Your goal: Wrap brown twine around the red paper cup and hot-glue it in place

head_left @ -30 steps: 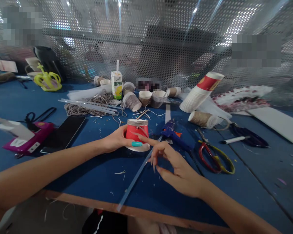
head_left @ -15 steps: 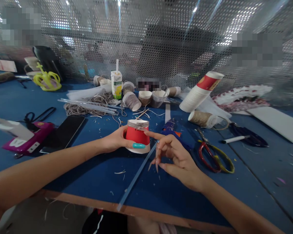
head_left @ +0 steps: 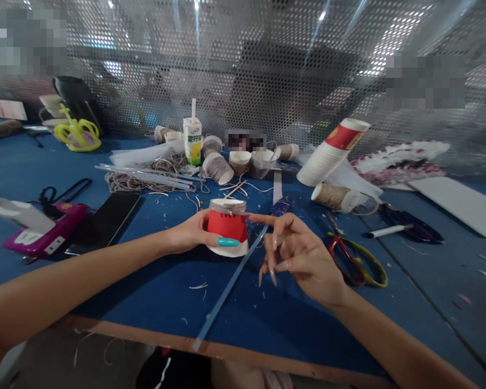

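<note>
A red and white paper cup (head_left: 223, 224) stands upside down above the blue tabletop, with a band of grey cord (head_left: 228, 206) around its upper end. My left hand (head_left: 196, 228) wraps it from the left, thumb across the front. To the right, my right hand (head_left: 302, 256) holds nothing; its index finger is stretched out with the tip at the cup's side by the cord band, and the other fingers are loosely bent and apart. A long translucent strip (head_left: 222, 302) lies on the table between the hands. Red and yellow scissors (head_left: 348, 262) rest beside my right hand.
Behind the cup are cord-wrapped cups (head_left: 218, 168), a drink carton (head_left: 193, 141) and a heap of grey cord (head_left: 146, 178). A stack of paper cups (head_left: 330, 154) leans at right. A phone (head_left: 109, 219) and a purple power strip (head_left: 52, 232) lie at left. Perforated metal (head_left: 210, 70) stands behind.
My right index finger has slid from the cup's front to its right side, and the right hand has shifted rightward. Dark print now shows below the cord. The left hand keeps its hold.
</note>
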Action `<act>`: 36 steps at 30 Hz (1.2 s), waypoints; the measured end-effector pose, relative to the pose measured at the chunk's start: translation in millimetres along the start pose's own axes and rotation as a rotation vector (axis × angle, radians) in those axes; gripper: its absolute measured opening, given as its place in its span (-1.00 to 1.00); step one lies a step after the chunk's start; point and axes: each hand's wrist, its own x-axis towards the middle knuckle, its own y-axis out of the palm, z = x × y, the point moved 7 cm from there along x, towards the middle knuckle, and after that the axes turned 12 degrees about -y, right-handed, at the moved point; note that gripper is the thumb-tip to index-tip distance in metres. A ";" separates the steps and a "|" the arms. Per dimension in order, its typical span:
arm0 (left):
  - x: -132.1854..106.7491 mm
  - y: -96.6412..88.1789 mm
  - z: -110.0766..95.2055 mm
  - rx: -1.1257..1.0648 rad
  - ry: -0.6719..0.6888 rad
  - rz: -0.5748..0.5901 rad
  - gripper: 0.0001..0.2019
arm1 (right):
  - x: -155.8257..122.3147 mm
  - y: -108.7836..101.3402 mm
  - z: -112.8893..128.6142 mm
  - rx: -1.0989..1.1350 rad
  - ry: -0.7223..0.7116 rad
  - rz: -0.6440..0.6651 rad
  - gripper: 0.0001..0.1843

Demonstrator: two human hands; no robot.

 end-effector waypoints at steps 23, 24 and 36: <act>-1.9 -0.4 2.3 -0.093 -0.056 0.032 -0.45 | 6.1 -36.4 1.7 -0.113 -0.062 -0.371 -0.73; -2.1 -0.3 2.1 -0.087 -0.057 0.030 -0.45 | 5.6 -41.3 3.0 -0.136 -0.092 -0.424 -0.73; -0.7 -2.6 4.2 0.054 -0.066 -0.059 -0.47 | 2.6 -35.3 33.2 -0.831 -0.541 -0.260 -0.92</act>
